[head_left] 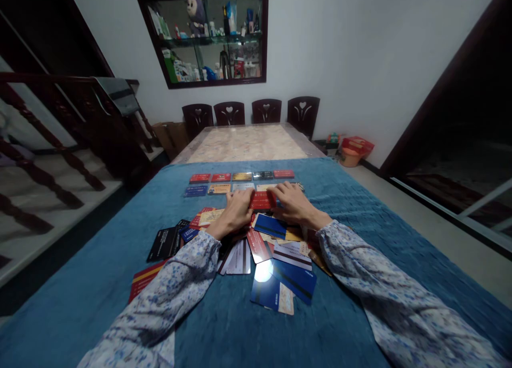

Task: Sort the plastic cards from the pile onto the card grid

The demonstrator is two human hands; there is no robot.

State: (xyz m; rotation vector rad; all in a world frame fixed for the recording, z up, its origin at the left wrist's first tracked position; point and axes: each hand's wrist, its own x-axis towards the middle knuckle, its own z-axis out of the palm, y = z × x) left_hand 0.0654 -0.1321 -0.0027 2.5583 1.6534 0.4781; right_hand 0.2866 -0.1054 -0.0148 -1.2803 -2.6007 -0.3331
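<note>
A red card [263, 200] is held by its two short sides between my hands, just in front of the second row of cards. My left hand [239, 208] grips its left edge, and my right hand [290, 201] grips its right edge. Beyond them lie two rows of cards; the back one includes a gold card [242, 176], and the nearer one a dark blue card [196, 190] at its left end. Under and below my wrists spreads a loose pile with a black card [162, 244], a blue card [270, 225] and a red-and-white card [259, 245]. My right hand partly covers the nearer row.
A blue cloth [216, 325] covers the near part of the table, and a patterned tabletop [248, 142] shows beyond it. Dark chairs [229, 113] stand at the far end. On the floor at the right is an orange bin [350, 157]; a wooden railing [48, 128] runs along the left.
</note>
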